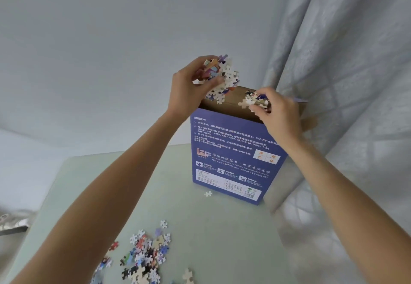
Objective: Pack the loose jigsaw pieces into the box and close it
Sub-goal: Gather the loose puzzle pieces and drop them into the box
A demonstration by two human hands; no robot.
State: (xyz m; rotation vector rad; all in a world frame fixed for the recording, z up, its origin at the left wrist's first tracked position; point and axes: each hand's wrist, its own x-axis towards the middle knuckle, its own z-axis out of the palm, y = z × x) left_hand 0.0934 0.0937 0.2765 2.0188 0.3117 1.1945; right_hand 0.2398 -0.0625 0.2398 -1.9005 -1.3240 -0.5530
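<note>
A tall blue jigsaw box [233,161] stands upright on the pale green table [222,228], its top open and the brown inside showing. My left hand [189,88] grips a handful of jigsaw pieces [224,77] just above the box's open top. My right hand [278,112] holds a smaller bunch of pieces [253,101] over the opening's right side. A pile of loose pieces [144,257] lies on the table near its front edge. One single white piece [208,194] lies at the foot of the box.
A grey patterned curtain [344,72] hangs close behind and right of the box. A plain white wall fills the back. A silvery object [13,223] sits off the table's left edge.
</note>
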